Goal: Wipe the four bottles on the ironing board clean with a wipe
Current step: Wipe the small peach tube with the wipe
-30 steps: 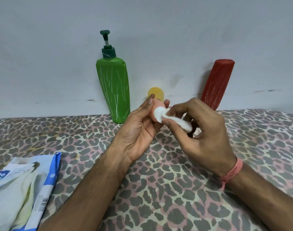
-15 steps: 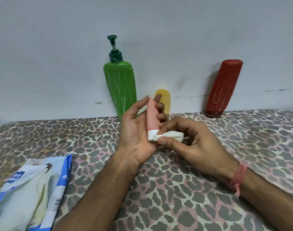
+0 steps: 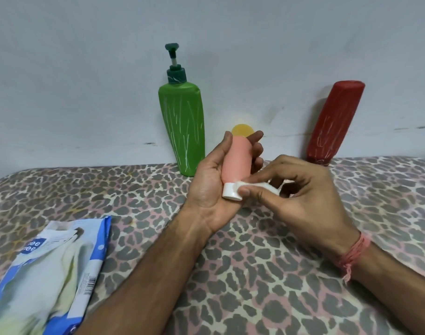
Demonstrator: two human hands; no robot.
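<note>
Nearest, at 8 o'clock, a blue wet-wipes pack (image 3: 44, 276) lies on the leopard-print ironing board cover (image 3: 267, 274), untouched. Mid-frame, L hand (image 3: 212, 187) has its grip wrapped round the pink tube bottle (image 3: 236, 160), held off the board w/ white cap (image 3: 230, 191) down, fingers curled behind the body. R hand (image 3: 300, 194), just at 3 o'clock of it, pinches a folded white wipe (image 3: 255, 186) against the cap. Step in hand, I'd judge: wiping the cap end of the pink one. Next prob. needs the tube rotated so the far side gets wiped, then set down. Farther back vs the wall: green pump bottle (image 3: 182, 126) at 11, yellow bottle (image 3: 242, 130) mostly hidden behind the fingertips, red bottle (image 3: 332, 124) leaning at 1.
</note>
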